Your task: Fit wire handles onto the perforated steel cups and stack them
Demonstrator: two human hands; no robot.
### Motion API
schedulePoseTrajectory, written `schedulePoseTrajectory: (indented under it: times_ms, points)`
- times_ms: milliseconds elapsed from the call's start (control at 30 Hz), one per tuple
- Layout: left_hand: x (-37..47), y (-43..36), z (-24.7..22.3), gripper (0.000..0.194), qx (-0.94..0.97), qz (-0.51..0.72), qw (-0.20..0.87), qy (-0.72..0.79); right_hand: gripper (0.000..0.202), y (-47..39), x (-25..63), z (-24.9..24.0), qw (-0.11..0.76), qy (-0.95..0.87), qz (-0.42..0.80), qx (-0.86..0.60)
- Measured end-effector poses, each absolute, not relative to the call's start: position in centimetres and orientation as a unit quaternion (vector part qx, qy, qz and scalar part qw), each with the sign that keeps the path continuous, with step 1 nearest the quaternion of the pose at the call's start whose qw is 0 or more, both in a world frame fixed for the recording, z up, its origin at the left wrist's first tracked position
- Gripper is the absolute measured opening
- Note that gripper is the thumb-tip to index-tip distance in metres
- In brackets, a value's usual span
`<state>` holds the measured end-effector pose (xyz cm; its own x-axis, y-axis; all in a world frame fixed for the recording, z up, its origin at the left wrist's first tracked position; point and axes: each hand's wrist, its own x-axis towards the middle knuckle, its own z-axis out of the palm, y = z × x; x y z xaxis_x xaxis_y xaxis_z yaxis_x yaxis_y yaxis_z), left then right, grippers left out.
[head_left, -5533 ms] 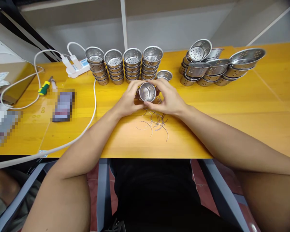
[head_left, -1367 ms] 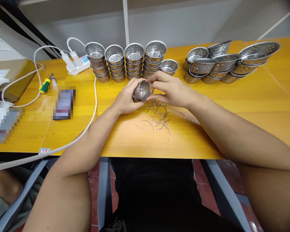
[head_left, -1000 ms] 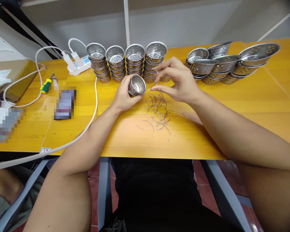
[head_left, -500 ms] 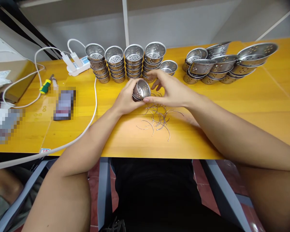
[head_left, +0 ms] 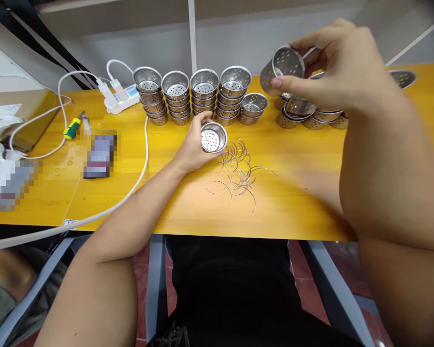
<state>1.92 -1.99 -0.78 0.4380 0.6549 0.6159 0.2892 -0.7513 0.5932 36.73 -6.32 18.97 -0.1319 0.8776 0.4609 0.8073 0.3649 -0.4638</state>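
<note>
My left hand (head_left: 195, 147) is wrapped round a small perforated metal cup (head_left: 214, 137), its mouth tipped up toward me, above the middle of the table. Raised high on the right, my right hand (head_left: 332, 67) grips a second perforated metal cup (head_left: 267, 77) by its rim, thumb in front and fingers behind. That cup is tilted, with a few of its holes showing. Just below and right of the left hand lies a loose heap of thin curved wires (head_left: 240, 178). Stacked cups (head_left: 296, 107) at the right are partly hidden behind my right hand and wrist.
Several tall stacks of perforated cups (head_left: 204, 91) line the back, with a shorter stack (head_left: 253, 106) beside them. To the left are a power strip (head_left: 125, 100), a white cable (head_left: 144, 159), a screwdriver (head_left: 72, 128), a blurred-out phone (head_left: 100, 155) and a cardboard box (head_left: 32, 115).
My right hand has moved up and right, carrying one cup away from the left hand. Another cup stays in the left hand, now showing its open mouth. The view has shifted slightly.
</note>
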Motion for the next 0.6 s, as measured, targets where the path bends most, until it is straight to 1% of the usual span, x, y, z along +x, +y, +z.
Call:
schedulePoseTrajectory:
  times_ms: [67,100,200,267,400,533,600]
  points:
    - [1.9,-2.2,-0.8,0.137,0.818,0.447,0.213,0.292,0.082,-4.7,37.0,19.7,0.258,-0.738,0.037,-0.622]
    - [1.9,-2.3,-0.7,0.138,0.818,0.445,0.219,0.293,0.082,-3.8,36.9,19.7,0.217,-0.742,0.03,-0.634]
    - [1.8,-2.6,-0.7,0.14,0.82,0.425,0.247,0.294,0.082,-0.1,36.8,18.4,0.139,-0.771,0.023,-0.621]
    - [1.7,-2.7,-0.8,0.139,0.822,0.415,0.257,0.294,0.082,2.5,37.2,17.0,0.118,-0.779,0.037,-0.614]
    - [1.7,-2.6,-1.1,0.136,0.821,0.414,0.258,0.296,0.082,5.6,38.0,14.9,0.113,-0.796,0.041,-0.593]
    - [1.7,-2.6,-0.7,0.127,0.813,0.426,0.255,0.304,0.097,5.3,37.6,14.8,0.082,-0.788,0.046,-0.608]
    - [1.7,-2.8,-0.2,0.121,0.811,0.429,0.253,0.308,0.094,4.8,37.1,14.9,0.066,-0.78,0.054,-0.62]
